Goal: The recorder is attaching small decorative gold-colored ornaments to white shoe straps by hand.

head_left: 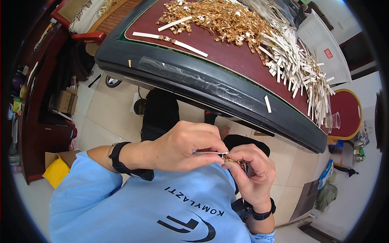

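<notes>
My left hand (190, 148) pinches a thin white strip (214, 153) between thumb and fingers, its end pointing right. Close against it, my right hand (253, 168) is closed around small gold metal buckles (230, 159); how many are in it is hidden by the fingers. Strip end and gold metal meet between my fingertips, but whether the strip passes through a buckle I cannot tell. Both hands are in front of my light blue shirt, short of the table. On the table lies a strap (166, 39) made of two white strips joined by a gold buckle.
A dark red table top (227, 56) with a black padded edge (194, 79) stands ahead. It bears a heap of gold buckles (227, 20) and a pile of white strips (296, 60). One loose strip (267, 104) lies on the edge. A clear cup (334, 120) stands at the right corner, near a red-backed chair (347, 113).
</notes>
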`<state>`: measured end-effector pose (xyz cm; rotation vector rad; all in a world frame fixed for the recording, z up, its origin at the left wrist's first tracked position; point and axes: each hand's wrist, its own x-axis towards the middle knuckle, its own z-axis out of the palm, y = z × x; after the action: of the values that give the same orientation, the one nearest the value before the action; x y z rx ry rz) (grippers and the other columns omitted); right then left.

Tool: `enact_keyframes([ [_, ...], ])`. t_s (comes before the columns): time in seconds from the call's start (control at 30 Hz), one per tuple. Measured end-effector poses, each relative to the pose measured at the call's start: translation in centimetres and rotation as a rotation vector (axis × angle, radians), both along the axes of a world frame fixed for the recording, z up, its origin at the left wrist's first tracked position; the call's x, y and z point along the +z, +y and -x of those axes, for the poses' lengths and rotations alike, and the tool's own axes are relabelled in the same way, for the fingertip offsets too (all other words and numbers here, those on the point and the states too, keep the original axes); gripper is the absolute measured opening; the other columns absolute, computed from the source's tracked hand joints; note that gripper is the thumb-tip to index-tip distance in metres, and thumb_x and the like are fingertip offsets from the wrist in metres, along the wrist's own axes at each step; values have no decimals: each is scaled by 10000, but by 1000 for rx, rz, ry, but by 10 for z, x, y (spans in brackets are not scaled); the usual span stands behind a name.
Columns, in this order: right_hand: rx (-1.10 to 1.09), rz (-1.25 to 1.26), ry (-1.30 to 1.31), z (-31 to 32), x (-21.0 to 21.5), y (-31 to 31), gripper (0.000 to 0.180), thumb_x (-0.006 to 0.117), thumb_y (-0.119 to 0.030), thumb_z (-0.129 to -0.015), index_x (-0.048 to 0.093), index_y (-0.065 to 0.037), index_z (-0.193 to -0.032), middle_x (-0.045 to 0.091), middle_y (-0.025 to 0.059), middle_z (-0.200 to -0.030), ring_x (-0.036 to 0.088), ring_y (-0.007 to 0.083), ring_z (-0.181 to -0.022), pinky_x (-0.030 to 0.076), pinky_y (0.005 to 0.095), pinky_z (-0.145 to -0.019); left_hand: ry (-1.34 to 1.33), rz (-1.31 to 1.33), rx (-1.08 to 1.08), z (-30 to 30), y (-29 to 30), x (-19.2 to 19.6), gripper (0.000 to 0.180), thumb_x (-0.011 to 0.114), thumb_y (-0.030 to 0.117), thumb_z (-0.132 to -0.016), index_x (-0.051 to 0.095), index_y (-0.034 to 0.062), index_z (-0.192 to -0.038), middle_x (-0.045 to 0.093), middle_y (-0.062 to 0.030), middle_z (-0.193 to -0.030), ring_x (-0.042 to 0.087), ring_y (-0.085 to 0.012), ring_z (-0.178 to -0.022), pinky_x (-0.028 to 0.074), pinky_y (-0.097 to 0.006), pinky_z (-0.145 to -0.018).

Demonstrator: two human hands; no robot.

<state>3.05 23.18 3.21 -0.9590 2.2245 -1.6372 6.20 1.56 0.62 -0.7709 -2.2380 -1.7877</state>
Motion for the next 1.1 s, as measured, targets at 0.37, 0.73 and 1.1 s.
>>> enact_keyframes([
  [0.37,-114,150,24,-9,-17,4,190,690,101,-787,651,36,-962,679,143,-881,654,196,-719,518,269,-620,-83,-76,32,-2,11,-3,222,785,13,-769,707,6,-977,669,-90,-816,581,-144,-612,452,-253,-513],
  [0.73,-104,11,220,-15,-22,6,224,705,110,-747,692,44,-961,682,160,-856,682,229,-707,545,282,-599,-124,-58,-22,-6,11,-13,180,773,8,-786,682,-10,-940,690,-101,-831,634,-139,-647,482,-244,-535],
  [1.1,-122,18,393,-22,-34,4,251,716,114,-723,684,27,-957,688,165,-863,691,248,-709,556,286,-610,106,-49,114,-18,13,-24,158,793,-2,-747,686,3,-863,688,-119,-784,663,-206,-642,518,-277,-538],
])
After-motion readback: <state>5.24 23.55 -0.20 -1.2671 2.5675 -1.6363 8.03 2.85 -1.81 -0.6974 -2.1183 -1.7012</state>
